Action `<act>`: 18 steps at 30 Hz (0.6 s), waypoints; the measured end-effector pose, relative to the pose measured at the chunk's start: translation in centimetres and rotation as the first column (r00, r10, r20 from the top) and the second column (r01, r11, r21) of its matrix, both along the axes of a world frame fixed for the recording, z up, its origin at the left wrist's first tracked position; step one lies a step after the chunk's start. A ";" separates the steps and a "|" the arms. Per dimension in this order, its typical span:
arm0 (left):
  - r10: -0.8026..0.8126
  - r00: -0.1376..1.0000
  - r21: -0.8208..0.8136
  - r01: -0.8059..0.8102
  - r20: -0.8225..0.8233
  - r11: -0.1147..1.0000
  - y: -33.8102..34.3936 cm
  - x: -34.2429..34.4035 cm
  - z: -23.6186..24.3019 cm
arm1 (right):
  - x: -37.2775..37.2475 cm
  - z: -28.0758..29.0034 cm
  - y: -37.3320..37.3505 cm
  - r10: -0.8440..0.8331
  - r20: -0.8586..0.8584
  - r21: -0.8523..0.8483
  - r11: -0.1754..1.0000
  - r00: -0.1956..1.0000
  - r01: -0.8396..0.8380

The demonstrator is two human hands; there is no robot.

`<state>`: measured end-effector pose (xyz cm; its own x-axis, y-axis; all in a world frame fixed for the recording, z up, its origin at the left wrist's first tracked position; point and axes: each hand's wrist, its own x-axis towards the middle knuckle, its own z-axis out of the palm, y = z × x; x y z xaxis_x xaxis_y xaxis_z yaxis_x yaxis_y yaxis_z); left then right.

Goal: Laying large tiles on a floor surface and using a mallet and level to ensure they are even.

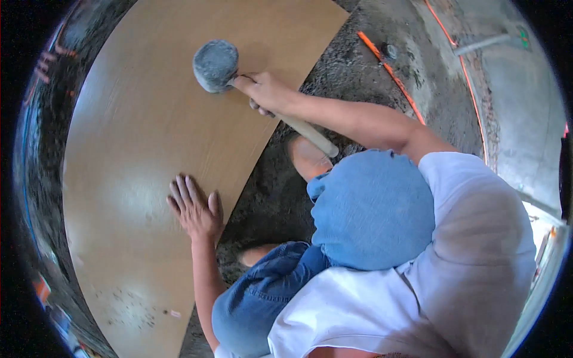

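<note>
At 11 o'clock from the middle of my view, a mallet (216, 67) shows its blunt, rounded head over the board (119, 149); whether the face touches, I cannot tell. My right hand (265, 93) is wrapped around its handle (310, 137) close under the head, so most of the shaft trails behind, its butt toward 2 o'clock. Such a short grip should favour control over force; light, flat blows would likely suit this surface best, since a tilted face could dent it.

At 8 o'clock, my left hand (197, 212) lies palm down on the board near its edge, fingers a little spread, thumb apart, holding nothing. Leaning evenly through that palm ought to steady the sheet, and it sits well apart from the mallet, which seems safe.

As for materials, the board is broad, tan and smooth with a faint sheen, speckled with dark grit (128, 307) around 8 o'clock. Its straight edge slants from 1 to 7 o'clock against dark, rough, damp-looking ground (274, 191). The mallet's head is mottled grey, the handle pale and wood-like. Between 1 and 2 o'clock lies a thin orange strip (391, 77).
</note>
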<state>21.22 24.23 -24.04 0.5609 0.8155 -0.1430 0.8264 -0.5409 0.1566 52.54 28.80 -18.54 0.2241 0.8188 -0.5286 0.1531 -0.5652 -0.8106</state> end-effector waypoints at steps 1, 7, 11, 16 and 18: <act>0.004 1.000 -0.005 -0.005 -0.010 1.000 -0.1 0.1 0.0 | 0.3 0.8 -0.2 -0.023 -0.022 0.020 1.000 0.999 0.024; -0.043 0.996 -0.016 0.041 -0.078 0.999 1.0 0.8 0.4 | 2.9 -1.3 -0.6 -0.153 0.006 -0.004 0.988 0.988 0.153; -0.309 0.948 -0.094 0.302 -0.071 0.949 6.3 3.7 0.7 | 3.7 -1.0 2.0 -0.316 -0.344 -0.176 0.947 0.884 0.270; -0.416 0.909 -0.009 0.416 -0.031 0.909 12.0 11.2 -0.1 | 4.5 0.6 5.0 -0.428 -0.426 -0.159 0.903 0.798 0.399; -0.397 0.918 0.104 0.395 0.004 0.913 13.0 12.5 -0.6 | 5.6 1.1 4.8 -0.470 -0.373 0.039 0.854 0.800 0.520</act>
<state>33.71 37.22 -24.66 0.8429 0.5353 -0.0554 0.5380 -0.8366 0.1027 58.18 33.59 -17.40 0.4460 0.7125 -0.5418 -0.4146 -0.3720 -0.8305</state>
